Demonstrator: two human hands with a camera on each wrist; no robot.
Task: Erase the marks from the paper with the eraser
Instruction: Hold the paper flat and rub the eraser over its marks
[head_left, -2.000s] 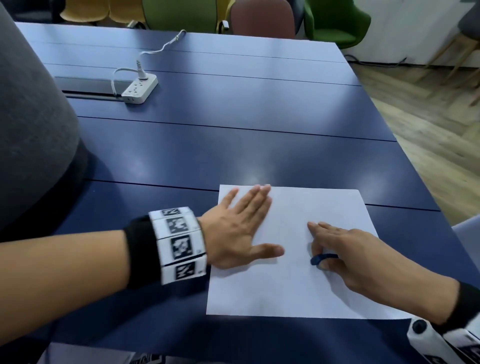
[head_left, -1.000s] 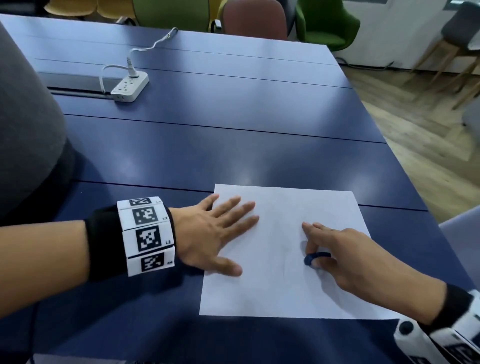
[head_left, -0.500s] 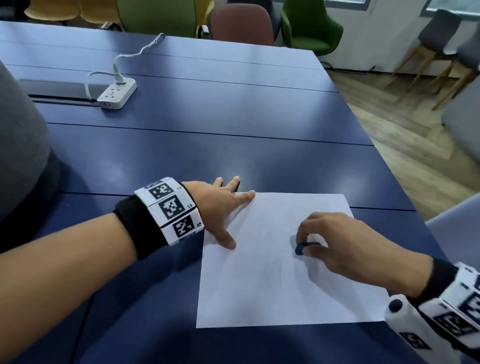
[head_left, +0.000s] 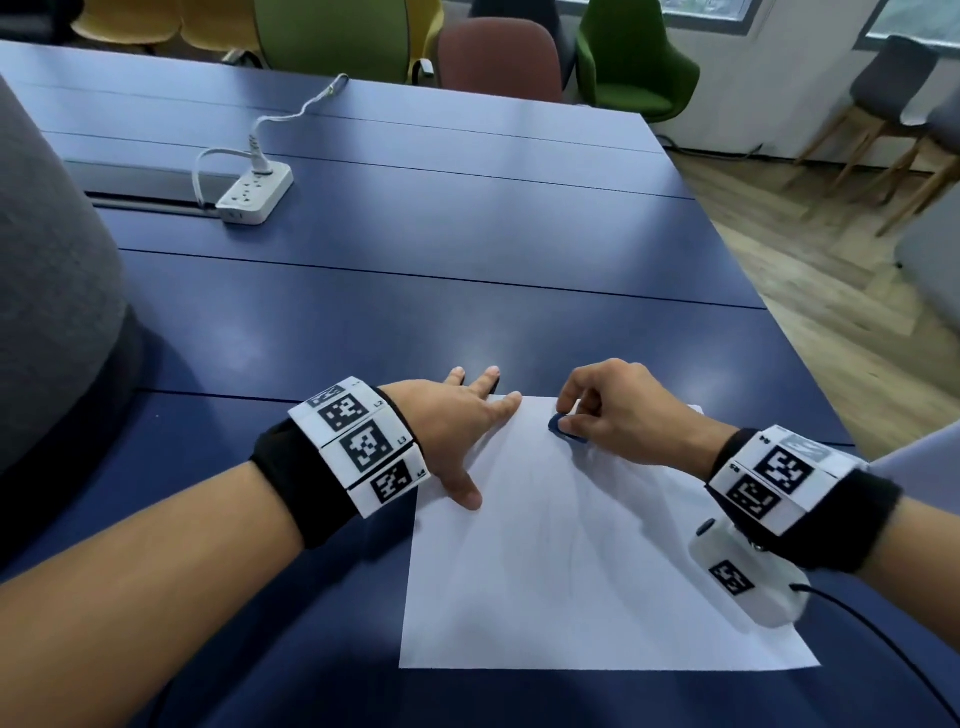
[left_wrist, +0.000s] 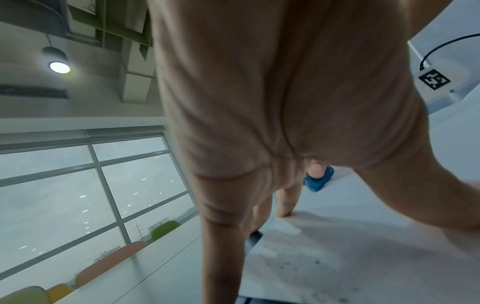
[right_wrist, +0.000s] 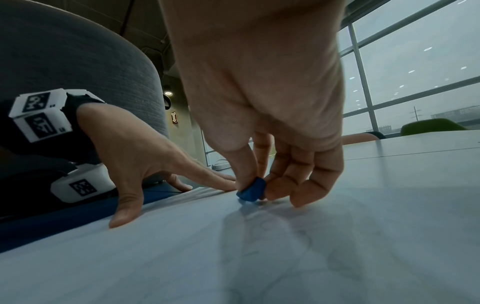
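Note:
A white sheet of paper (head_left: 582, 561) lies on the blue table near its front right corner. Faint grey pencil marks (right_wrist: 298, 242) run down its middle. My right hand (head_left: 608, 410) pinches a small blue eraser (head_left: 558, 427) between thumb and fingers and presses it on the paper near the far edge; the eraser (right_wrist: 252, 190) also shows in the right wrist view and the eraser (left_wrist: 318, 181) in the left wrist view. My left hand (head_left: 462, 431) lies flat with spread fingers on the paper's far left corner, thumb on the left edge.
A white power strip (head_left: 254, 195) with its cable sits at the far left of the blue table (head_left: 415, 291). A grey padded shape (head_left: 47, 291) stands at the left. Chairs (head_left: 498, 57) line the far edge. The table's right edge drops to a wooden floor (head_left: 831, 312).
My right hand has carried the eraser from the paper's middle up to its far edge. My left hand has slid from the middle of the sheet to the far left corner.

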